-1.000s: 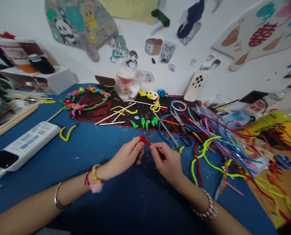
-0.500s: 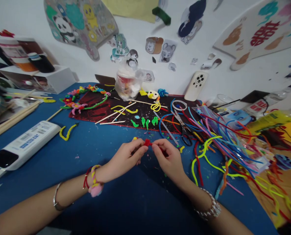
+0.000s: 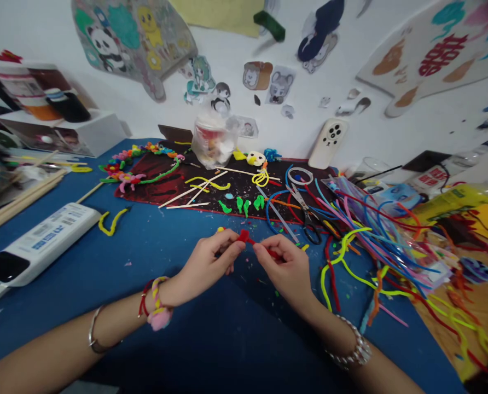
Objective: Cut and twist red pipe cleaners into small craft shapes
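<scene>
The left hand (image 3: 207,268) and right hand (image 3: 285,268) are both curled narrowly, their fingers pinching a short red pipe cleaner (image 3: 247,237) between them over the blue table (image 3: 154,246).

Red pipe cleaner (image 3: 248,238) on a blue tabletop (image 3: 211,345)
Black mat streaked with red (image 3: 154,178) along the far edge; multicoloured pipe cleaners (image 3: 371,249) toward the right edge.

Left: silver bangle (image 3: 95,336); red cord (image 3: 143,300); pink pom-pom band (image 3: 160,318); right: beaded silver bracelet (image 3: 353,350)
</scene>
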Demonstrator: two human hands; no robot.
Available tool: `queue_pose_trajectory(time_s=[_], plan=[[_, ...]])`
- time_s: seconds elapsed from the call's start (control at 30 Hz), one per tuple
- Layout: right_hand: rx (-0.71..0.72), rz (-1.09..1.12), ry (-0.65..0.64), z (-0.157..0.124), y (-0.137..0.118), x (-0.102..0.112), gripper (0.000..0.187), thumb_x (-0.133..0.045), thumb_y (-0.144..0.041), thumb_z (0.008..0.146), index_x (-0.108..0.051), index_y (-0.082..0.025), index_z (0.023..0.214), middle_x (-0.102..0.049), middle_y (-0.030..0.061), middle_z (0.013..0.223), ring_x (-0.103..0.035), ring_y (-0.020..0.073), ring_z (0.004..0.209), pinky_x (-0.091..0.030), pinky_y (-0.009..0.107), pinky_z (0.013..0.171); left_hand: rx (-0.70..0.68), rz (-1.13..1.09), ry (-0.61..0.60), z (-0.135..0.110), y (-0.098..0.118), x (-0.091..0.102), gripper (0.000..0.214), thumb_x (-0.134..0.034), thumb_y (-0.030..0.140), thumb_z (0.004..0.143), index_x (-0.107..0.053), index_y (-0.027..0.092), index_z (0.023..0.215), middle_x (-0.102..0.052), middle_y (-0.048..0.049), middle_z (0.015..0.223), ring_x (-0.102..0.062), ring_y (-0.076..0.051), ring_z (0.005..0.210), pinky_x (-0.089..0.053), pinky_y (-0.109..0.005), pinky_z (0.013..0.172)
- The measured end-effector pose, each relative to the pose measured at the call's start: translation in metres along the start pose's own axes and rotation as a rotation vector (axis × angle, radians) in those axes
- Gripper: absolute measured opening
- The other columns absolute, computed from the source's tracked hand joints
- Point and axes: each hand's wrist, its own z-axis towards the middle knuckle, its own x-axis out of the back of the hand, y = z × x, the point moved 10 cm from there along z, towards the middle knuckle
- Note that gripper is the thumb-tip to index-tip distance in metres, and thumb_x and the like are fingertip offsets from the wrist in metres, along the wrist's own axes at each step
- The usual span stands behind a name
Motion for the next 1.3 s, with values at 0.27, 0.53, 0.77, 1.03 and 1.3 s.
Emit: queue_pose_trajectory(time_s=[0.27,0.53,0.77,1.03,1.3], plan=[[-0.007,0.001,-0.015,0.0,-0.001,-0.001,0.017,-0.058,-0.03,0.078,-0.055,-0.017,0.066,-0.039,-0.0079,0.042,-0.035,0.0049,0.035,-0.027,0.017,0.035,0.006,0.065,-0.035,0.0,0.001,-0.002,0.025,-0.042,0.036,0.088,-0.05,0.017,0.075,-0.05,0.005,0.055,-0.05,-0.006,0.048,-0.037,-0.017,0.047],[-0.038,0.047,-0.103,0.0,0.007,-0.01,0.019,-0.056,-0.033,0.08,-0.056,-0.017,0.069,-0.036,-0.0073,0.045,-0.031,0.006,0.038,-0.025,0.019,0.037,0.004,0.136,-0.131,0.0,0.007,-0.01,0.029,-0.042,0.034,0.088,-0.047,0.017,0.065,-0.048,0.0057,0.052,-0.048,-0.006,0.049,-0.035,-0.018,0.048],[-0.022,0.146,-0.27,0.002,0.005,-0.024,0.016,-0.048,-0.032,0.085,-0.057,-0.018,0.088,-0.05,-0.003,0.061,-0.042,0.0082,0.049,-0.033,0.019,0.044,0.047,0.008,-0.077,0.001,0.003,-0.003,0.03,-0.041,0.036,0.088,-0.047,0.016,0.067,-0.048,0.0053,0.052,-0.047,-0.006,0.046,-0.035,-0.018,0.047],[-0.041,0.102,-0.335,0.003,0.006,-0.027,0.023,-0.043,-0.031,0.088,-0.056,-0.017,0.075,-0.05,-0.0034,0.056,-0.046,0.0081,0.047,-0.036,0.019,0.044,0.07,0.023,-0.132,0.002,-0.004,-0.009,0.027,-0.043,0.036,0.088,-0.051,0.016,0.071,-0.048,0.0054,0.052,-0.048,-0.006,0.046,-0.035,-0.017,0.046],[-0.041,0.101,-0.383,0.007,0.009,-0.029,0.022,-0.04,-0.032,0.09,-0.056,-0.017,0.085,-0.06,-0.0001,0.064,-0.049,0.0095,0.053,-0.038,0.02,0.049,0.088,-0.014,-0.133,0.002,-0.004,-0.008,0.028,-0.041,0.037,0.088,-0.052,0.016,0.073,-0.048,0.0055,0.051,-0.047,-0.006,0.045,-0.035,-0.017,0.045]])
